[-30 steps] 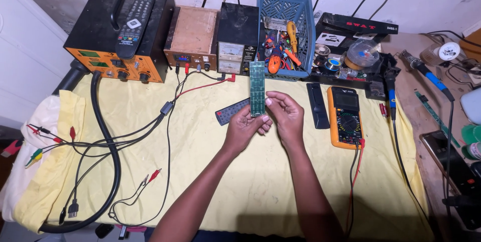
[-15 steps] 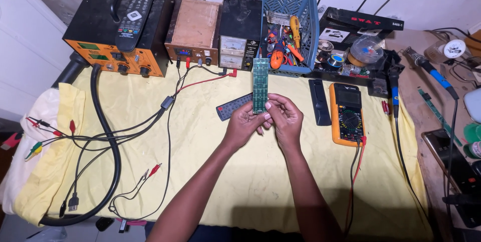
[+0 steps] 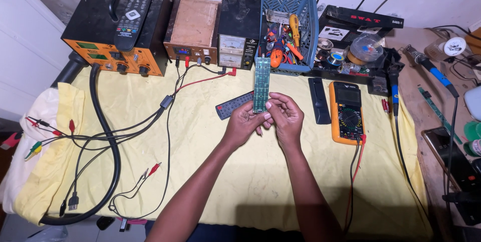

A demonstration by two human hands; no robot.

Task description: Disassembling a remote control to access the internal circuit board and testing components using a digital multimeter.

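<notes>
A: Head view, quick pass. Both hands meet over the yellow cloth (image 3: 240,172). Left hand (image 3: 244,124) and right hand (image 3: 285,119) each pinch the lower end of a long green circuit board (image 3: 261,84), which stands upright and points away from the person.

B: Grip?

A: Fingers of both hands are curled onto the board's bottom edge, thumbs in front. Neither hand is free.

B: Anything else near them?

A: Black remote shell (image 3: 233,104) lies flat just beyond the left hand, partly behind the board. Second black remote (image 3: 318,100) just right of the right hand, then the orange multimeter (image 3: 346,111) further right. Blue tool basket (image 3: 287,24) sits beyond the board's top end (screwdrivers inside, too cluttered to sort).

B: Progress?

A: My read: board is already out of its casing and is being looked over. No multimeter probe is in either hand, and no tool touches the board, so any testing or refitting looks undone.

B: Far left?

A: Orange-fronted bench unit (image 3: 107,54) with a remote on top, well away from the hands.
</notes>
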